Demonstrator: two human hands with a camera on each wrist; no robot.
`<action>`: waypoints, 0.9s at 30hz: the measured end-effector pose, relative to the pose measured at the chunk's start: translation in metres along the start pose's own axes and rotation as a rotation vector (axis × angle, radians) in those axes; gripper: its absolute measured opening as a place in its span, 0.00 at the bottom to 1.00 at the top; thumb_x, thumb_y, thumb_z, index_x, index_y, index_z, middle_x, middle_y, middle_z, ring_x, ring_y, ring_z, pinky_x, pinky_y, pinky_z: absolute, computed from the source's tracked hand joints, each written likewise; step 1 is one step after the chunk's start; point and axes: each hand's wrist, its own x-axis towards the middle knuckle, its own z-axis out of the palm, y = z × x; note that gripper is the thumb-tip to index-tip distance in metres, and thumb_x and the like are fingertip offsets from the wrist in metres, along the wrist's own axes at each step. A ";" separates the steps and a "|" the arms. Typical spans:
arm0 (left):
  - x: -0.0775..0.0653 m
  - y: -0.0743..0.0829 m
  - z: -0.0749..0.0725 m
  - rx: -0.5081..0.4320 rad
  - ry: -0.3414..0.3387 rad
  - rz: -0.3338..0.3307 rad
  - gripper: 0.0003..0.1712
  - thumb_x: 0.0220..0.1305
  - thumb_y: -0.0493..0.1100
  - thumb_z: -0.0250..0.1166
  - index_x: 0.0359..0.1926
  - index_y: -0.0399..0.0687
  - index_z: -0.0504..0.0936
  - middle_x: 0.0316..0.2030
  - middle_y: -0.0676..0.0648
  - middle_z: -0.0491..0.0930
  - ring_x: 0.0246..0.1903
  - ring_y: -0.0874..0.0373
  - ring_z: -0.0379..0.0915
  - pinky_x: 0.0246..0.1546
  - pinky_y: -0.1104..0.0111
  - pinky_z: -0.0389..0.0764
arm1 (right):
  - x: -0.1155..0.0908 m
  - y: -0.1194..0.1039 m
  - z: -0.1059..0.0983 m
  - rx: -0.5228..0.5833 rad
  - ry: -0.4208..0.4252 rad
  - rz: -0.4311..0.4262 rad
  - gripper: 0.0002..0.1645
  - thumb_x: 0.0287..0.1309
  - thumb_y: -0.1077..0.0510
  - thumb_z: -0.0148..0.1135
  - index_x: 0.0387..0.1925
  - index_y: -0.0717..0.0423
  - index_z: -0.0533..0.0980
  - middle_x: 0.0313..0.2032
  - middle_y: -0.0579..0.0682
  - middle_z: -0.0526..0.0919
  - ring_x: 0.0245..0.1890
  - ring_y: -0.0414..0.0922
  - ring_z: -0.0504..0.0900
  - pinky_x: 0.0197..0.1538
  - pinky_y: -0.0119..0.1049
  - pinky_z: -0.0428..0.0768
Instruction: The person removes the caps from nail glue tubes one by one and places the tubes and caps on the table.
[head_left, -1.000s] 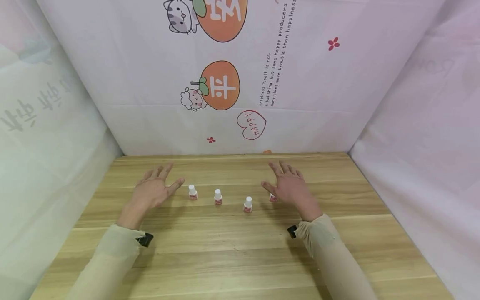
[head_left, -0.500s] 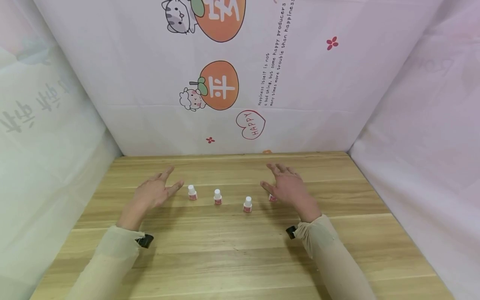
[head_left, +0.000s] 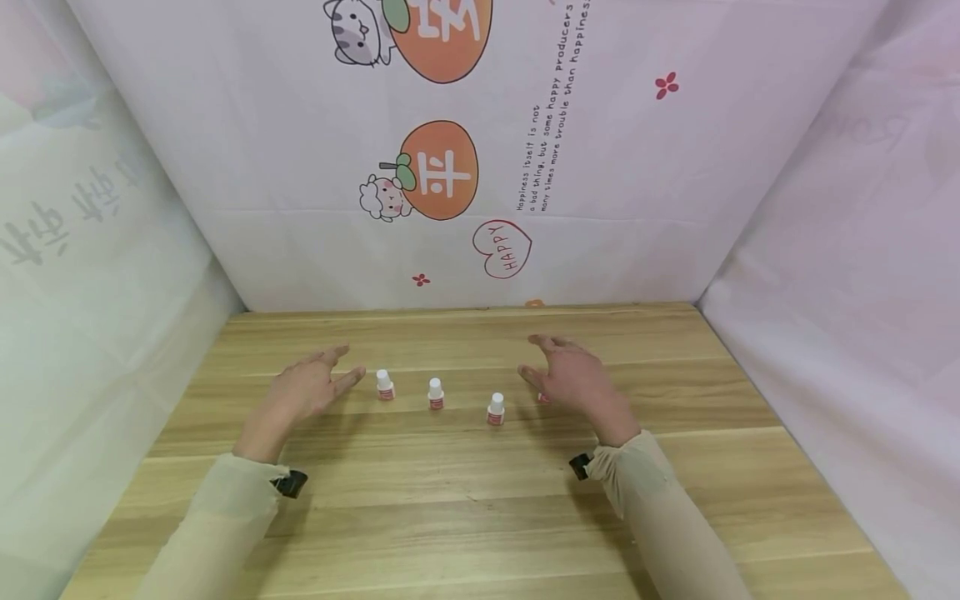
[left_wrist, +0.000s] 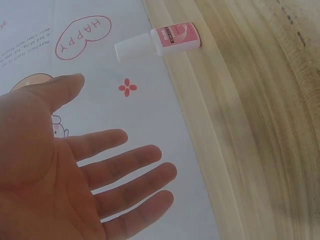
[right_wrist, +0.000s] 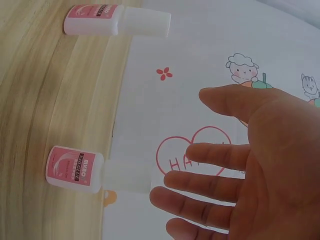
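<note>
Small white glue bottles with pink-red labels stand upright in a loose row on the table. My left hand (head_left: 302,388), fingers extended, hovers left of the leftmost glue bottle (head_left: 385,386), apart from it; that bottle (left_wrist: 177,39) also shows in the left wrist view. To its right come a second bottle (head_left: 436,394) and a third bottle (head_left: 496,410). At the right end, my right hand (head_left: 579,382) partly hides a further bottle (head_left: 543,398). Two bottles, a nearer one (right_wrist: 75,169) and another (right_wrist: 92,20), appear in the right wrist view. Both hands hold nothing.
The wooden table (head_left: 450,517) meets a printed white cloth wall (head_left: 600,258) at its back edge. Plain pale cloth hangs on the left side (head_left: 112,333) and the right side (head_left: 847,350). Each wrist wears a black device.
Fingers of both hands have drawn lower and closer toward the thumbs. My right hand has shifted slightly left, covering more of the rightmost bottle. The bottles have stayed in place.
</note>
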 end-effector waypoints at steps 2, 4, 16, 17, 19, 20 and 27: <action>0.000 0.000 0.001 0.001 0.002 0.001 0.51 0.69 0.77 0.37 0.76 0.44 0.57 0.71 0.29 0.62 0.67 0.26 0.60 0.63 0.35 0.64 | -0.001 -0.001 0.000 0.005 0.001 -0.003 0.41 0.67 0.32 0.52 0.73 0.48 0.63 0.71 0.59 0.69 0.67 0.63 0.71 0.61 0.60 0.75; 0.000 0.000 0.002 0.006 0.009 0.007 0.49 0.71 0.75 0.38 0.75 0.43 0.59 0.70 0.30 0.64 0.67 0.27 0.60 0.64 0.35 0.64 | -0.001 -0.003 0.000 0.008 0.002 -0.010 0.40 0.67 0.33 0.52 0.72 0.48 0.65 0.70 0.59 0.70 0.65 0.63 0.73 0.59 0.60 0.76; 0.000 0.000 0.005 0.005 0.075 0.040 0.41 0.74 0.67 0.46 0.71 0.42 0.67 0.68 0.32 0.69 0.66 0.29 0.64 0.65 0.37 0.63 | -0.002 -0.006 -0.001 -0.002 0.067 -0.032 0.35 0.67 0.35 0.55 0.68 0.48 0.70 0.67 0.60 0.74 0.66 0.61 0.73 0.57 0.59 0.78; 0.000 0.000 0.005 0.003 0.076 0.041 0.40 0.74 0.67 0.47 0.71 0.42 0.67 0.68 0.32 0.69 0.66 0.29 0.64 0.65 0.37 0.63 | -0.002 -0.006 -0.001 -0.002 0.070 -0.033 0.35 0.67 0.35 0.55 0.68 0.48 0.70 0.67 0.59 0.74 0.66 0.61 0.73 0.57 0.59 0.78; 0.001 0.000 0.006 -0.001 0.071 0.041 0.39 0.74 0.66 0.48 0.71 0.42 0.67 0.68 0.32 0.69 0.65 0.29 0.65 0.64 0.37 0.64 | -0.002 -0.006 -0.002 0.004 0.063 -0.035 0.35 0.67 0.35 0.55 0.68 0.48 0.70 0.66 0.59 0.75 0.66 0.60 0.73 0.58 0.59 0.77; 0.001 -0.001 0.006 -0.003 0.070 0.043 0.39 0.74 0.66 0.49 0.71 0.42 0.67 0.68 0.32 0.69 0.65 0.29 0.65 0.64 0.37 0.64 | -0.002 -0.007 -0.002 0.008 0.058 -0.037 0.35 0.67 0.36 0.55 0.68 0.48 0.70 0.66 0.59 0.75 0.66 0.60 0.73 0.59 0.59 0.77; 0.001 -0.003 0.010 -0.027 0.072 0.057 0.38 0.73 0.64 0.51 0.70 0.42 0.69 0.67 0.32 0.71 0.64 0.29 0.66 0.63 0.38 0.66 | -0.005 -0.013 -0.002 0.014 0.057 -0.042 0.35 0.66 0.35 0.56 0.67 0.49 0.71 0.66 0.58 0.76 0.66 0.59 0.73 0.62 0.57 0.75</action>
